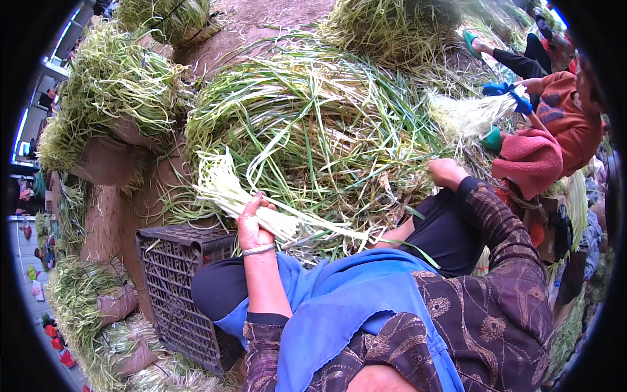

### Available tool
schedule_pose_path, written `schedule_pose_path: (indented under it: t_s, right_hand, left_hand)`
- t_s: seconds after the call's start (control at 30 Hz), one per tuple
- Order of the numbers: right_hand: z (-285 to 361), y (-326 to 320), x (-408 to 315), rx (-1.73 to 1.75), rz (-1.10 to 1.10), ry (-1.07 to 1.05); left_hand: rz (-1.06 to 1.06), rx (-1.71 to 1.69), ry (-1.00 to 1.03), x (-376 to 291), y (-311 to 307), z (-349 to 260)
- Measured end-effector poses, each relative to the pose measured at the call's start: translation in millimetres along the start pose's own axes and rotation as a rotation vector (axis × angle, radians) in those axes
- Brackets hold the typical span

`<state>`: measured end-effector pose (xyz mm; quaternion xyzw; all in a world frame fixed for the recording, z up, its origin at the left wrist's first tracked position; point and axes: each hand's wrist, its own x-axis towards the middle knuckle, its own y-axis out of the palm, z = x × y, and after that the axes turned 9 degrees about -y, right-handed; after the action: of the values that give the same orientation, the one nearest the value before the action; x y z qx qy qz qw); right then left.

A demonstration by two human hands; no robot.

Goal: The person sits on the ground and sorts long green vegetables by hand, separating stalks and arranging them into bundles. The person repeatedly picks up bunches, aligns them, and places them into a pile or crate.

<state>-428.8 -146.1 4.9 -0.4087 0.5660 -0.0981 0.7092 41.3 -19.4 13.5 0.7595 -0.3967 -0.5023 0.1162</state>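
Observation:
My left hand (254, 225) is closed around a bunch of pale, trimmed-looking green stalks (220, 181), their leafy ends pointing up and left. Beyond it spreads a large heap of long-leaved greens (303, 122), resembling garlic shoots, with green, yellow and dry brown strands. A few loose pale stalks (318, 220) stretch from near the left hand towards my leg. Over the heap's right edge, above my knee, is my right hand (446, 172), slightly blurred with curled fingers; whether anything is in it cannot be made out.
A black plastic crate (181, 294) stands on its side by my left knee. Wrapped bundles of greens (112, 98) line the left, with another pile (392, 29) behind. To the right, a seated person (573, 117) in blue gloves holds a white-stemmed bunch (475, 112).

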Motion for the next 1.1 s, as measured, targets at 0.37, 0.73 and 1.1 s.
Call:
schedule_pose_path:
  t_s: [0.37,0.73,1.1]
  right_hand:
    - [258,-60,24,1.413,-0.316,-0.729]
    - [230,-4,64,2.17,-0.33,-0.182]
    - [205,-1,88,0.706,-1.001,-0.186]
  left_hand:
    - [0.063,0.36,-0.01,-29,20,23]
    - [0.056,0.664,-0.349,-54,3,76]
    - [0.025,0.538,-0.36,-59,12,73]
